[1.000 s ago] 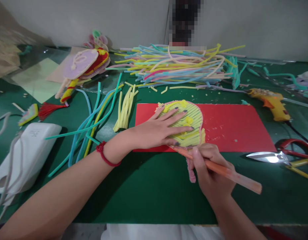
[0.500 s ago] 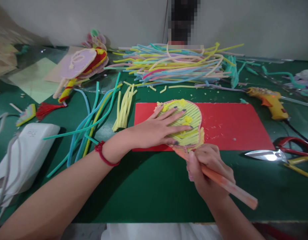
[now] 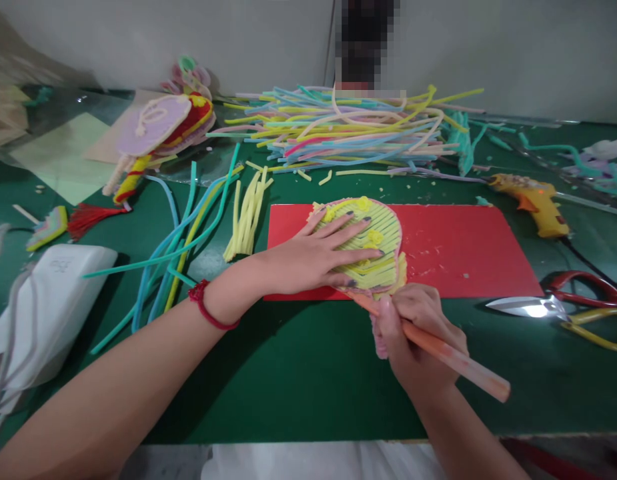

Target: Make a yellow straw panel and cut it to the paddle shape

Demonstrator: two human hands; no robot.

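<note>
Head view, 2 bare hands at a green table (image 3: 288, 387). I see the left hand (image 3: 308, 261) laid flat, fingers spread wide, pressing on a round yellow piece (image 3: 387, 227) with a pink rim and ridged surface. This piece lies on the left half of a red card (image 3: 463, 253); a pink stem (image 3: 381, 341) runs from its lower edge onto the table. The right hand (image 3: 423, 330) is closed around 1 orange pen-like tool (image 3: 451, 358), its tip pointing at the piece's lower edge. The tip is small and partly hidden; I cannot tell whether it touches piece or card. Left of the card: 1 bundle of short pale-yellow strips (image 3: 247, 220), then loose long strips (image 3: 191, 233) in blue, green and yellow. Right of it: scissors (image 3: 531, 307), blades apart from my 2 hands, and a yellow glue gun (image 3: 535, 200). Behind: a multicoloured pile of strips (image 3: 348, 137).
</note>
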